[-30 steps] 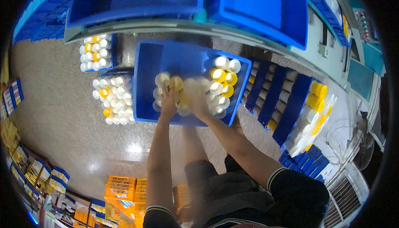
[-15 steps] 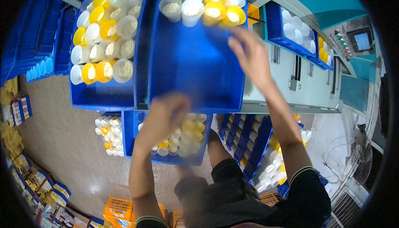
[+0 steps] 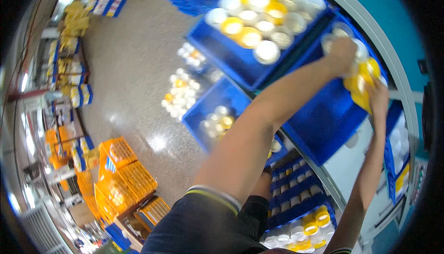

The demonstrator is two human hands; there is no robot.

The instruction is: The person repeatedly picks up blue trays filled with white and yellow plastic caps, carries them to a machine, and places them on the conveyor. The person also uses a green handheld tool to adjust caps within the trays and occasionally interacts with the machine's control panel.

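At the far end of a blue tray [image 3: 319,120] on the right stand white, clear and yellow cups. My right hand [image 3: 379,97] curls its fingers round a yellow cup [image 3: 358,87] at the end of the group. My left hand [image 3: 341,56] reaches across the tray to the white cup [image 3: 360,49] and the clear cup [image 3: 327,44]; its fingers are curled downward and blurred, so its hold cannot be made out. Left of this tray, a second blue tray [image 3: 222,52] holds rows of white and yellow cups [image 3: 249,36], several with pale contents.
Below the second tray, a lower blue tray [image 3: 199,115] holds more cups. Dark blue racks of cups [image 3: 296,184] stand near my legs. Orange crates [image 3: 134,180] sit on the floor at lower left. Another blue tray [image 3: 397,138] stands at the right edge.
The view has swung round, so the trays now sit at upper right. Both hands have moved in to the cups at the tray's far end, and the right hand has taken hold of a yellow cup.
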